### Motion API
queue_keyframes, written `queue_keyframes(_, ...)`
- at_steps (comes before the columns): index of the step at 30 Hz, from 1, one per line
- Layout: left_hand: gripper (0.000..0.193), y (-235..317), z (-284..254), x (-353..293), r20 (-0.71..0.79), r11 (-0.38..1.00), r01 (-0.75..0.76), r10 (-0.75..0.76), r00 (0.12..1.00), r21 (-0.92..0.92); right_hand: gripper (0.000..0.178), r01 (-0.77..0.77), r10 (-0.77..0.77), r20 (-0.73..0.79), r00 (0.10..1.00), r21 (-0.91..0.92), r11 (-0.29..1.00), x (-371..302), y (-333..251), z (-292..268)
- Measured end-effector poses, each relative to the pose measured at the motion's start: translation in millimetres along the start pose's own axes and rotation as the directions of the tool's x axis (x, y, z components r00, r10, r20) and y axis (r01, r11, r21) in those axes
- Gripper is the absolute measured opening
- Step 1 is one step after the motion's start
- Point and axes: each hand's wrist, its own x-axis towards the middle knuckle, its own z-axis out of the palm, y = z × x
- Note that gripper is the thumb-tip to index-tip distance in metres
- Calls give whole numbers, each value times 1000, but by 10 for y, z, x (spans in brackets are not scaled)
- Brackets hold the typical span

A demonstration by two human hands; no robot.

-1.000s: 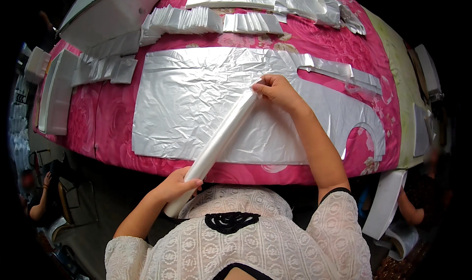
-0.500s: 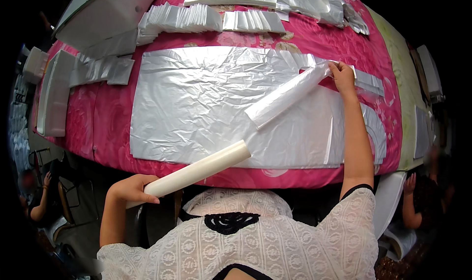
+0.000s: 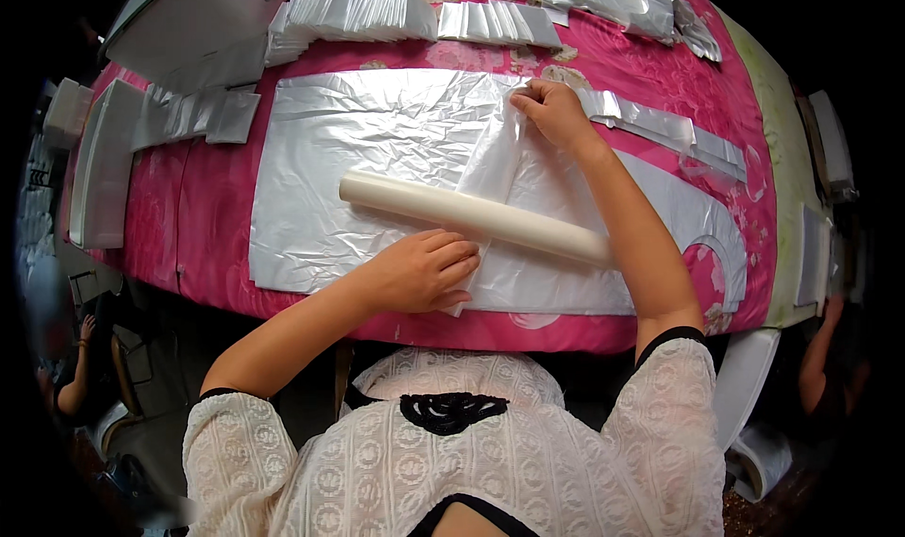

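Note:
A stack of silvery-white plastic bags [image 3: 320, 226] lies flat and crinkled on the pink-covered table in front of me. A narrow folded plastic bag [image 3: 487, 169] runs across it from far to near. My right hand [image 3: 556, 113] pinches its far end near the stack's far edge. At the near end my left hand [image 3: 429, 268] is closed, its fingers curled on the bag's edge. Between my hands a cream tube [image 3: 471, 214] rests across the bags, crossing over the folded one. The tube's right end sits against my right forearm, and neither hand grips it.
Rows of small folded bags [image 3: 353, 14] stand along the far side. White boxes [image 3: 108, 165] are at the left. Flat folded strips [image 3: 660, 127] lie right of the stack. The pink cloth [image 3: 217, 216] covers the table. Another person's arm [image 3: 820, 353] shows at the right.
The tube has left my left hand and now lies across the bags. My left hand has moved right onto the bag's near end. My right hand has shifted left with the far end.

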Motion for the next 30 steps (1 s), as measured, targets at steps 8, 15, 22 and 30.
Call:
queue_keyframes(8, 85, 97, 222, -121, 58, 1000, 11, -12, 998, 29, 29, 169, -293, -311, 904, -370, 914, -433, -232, 40)
queue_keyframes(15, 83, 111, 249, -108, -27, 1000, -12, 13, 1000, 27, 42, 325, -338, 57, 940, -460, 826, -1616, -450, 287)
queue_keyframes(22, 83, 191, 256, -114, 4, 998, 32, -32, 999, 50, 42, 50, -246, -209, 947, -656, 753, -1374, 51, -234)
queue_keyframes(30, 79, 411, 437, -145, -43, 995, 101, -100, 994, 22, 42, 334, -310, 124, 943, -370, 867, -1726, -452, -69)
